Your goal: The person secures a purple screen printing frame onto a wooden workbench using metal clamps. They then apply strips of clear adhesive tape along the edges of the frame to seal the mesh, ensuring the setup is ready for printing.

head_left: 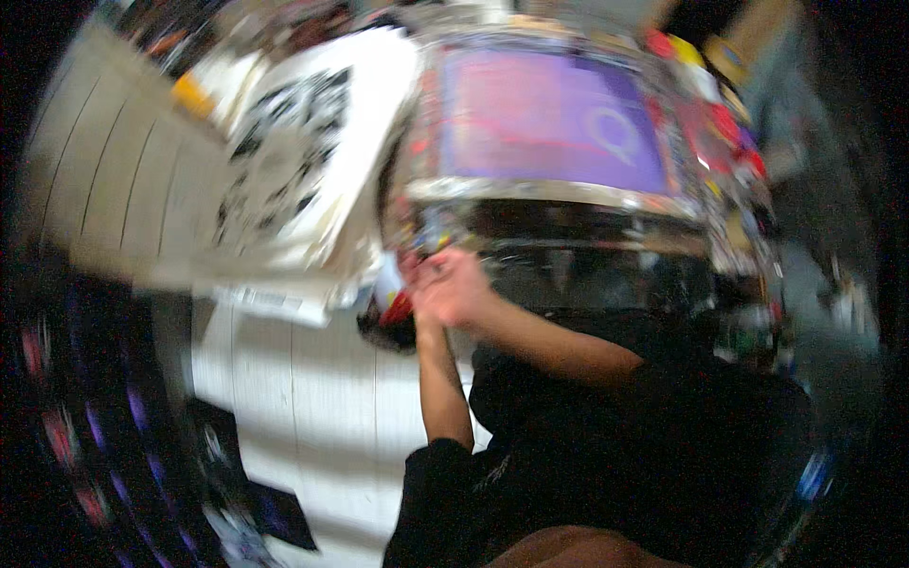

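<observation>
My right hand (458, 287) is brought together with my left hand (414, 275) at the middle of the view, beside the cluttered work surface. The right hand largely covers the left. Motion smears the fingers, so whether they grip anything cannot be made out. Just below and left of the hands is a small red thing (398, 309), with a pale blue-white thing (388, 279) above it; their kinds are too blurred to tell. Beyond the hands lies a flat purple panel (606, 123) with a pinkish area and a pale ring mark.
Large white sheets with black printed patterns (369, 142) lie stacked at the left. A silvery strip (549, 192) edges the near side of the panel. Red and yellow items crowd the far right. White floorboards (322, 379) and dark flat pieces (279, 511) are at lower left.
</observation>
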The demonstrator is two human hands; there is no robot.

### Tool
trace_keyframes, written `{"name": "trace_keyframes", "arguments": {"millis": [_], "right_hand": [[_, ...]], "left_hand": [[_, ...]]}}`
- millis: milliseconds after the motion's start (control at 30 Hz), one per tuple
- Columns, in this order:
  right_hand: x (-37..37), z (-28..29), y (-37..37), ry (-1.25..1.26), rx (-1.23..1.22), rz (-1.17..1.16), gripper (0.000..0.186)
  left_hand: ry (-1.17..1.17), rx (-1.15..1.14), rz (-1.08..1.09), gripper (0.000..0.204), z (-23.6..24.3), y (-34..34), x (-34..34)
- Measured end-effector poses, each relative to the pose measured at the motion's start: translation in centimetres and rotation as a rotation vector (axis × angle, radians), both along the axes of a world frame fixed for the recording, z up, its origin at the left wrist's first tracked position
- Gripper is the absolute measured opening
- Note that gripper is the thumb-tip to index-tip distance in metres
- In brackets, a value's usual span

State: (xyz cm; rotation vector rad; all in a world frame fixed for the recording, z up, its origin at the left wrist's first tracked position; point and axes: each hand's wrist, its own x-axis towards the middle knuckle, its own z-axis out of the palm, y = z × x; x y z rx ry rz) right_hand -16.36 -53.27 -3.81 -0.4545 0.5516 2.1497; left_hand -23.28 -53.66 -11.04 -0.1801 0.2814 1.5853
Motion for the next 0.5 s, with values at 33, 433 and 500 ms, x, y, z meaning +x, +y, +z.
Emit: {"name": "trace_keyframes", "arguments": {"millis": [33, 433, 500], "right_hand": [[-0.6, 1.0, -0.3, -0.114, -0.008, 0.007, 0.032], [15.6, 10.0, -4.2, -0.478, 0.676, 0.231, 0.033], [24.9, 12.3, -3.3, -1.358, 0.954, 0.31, 0.026]], "left_hand": [[-0.094, -0.019, 0.216, 0.039, 1.4, -0.2, 1.3], [0.642, -0.229, 0.039, 0.053, -3.3, 1.1, 4.7], [0.956, -0.371, -0.016, 0.064, -7.8, 1.2, 2.0]]}}
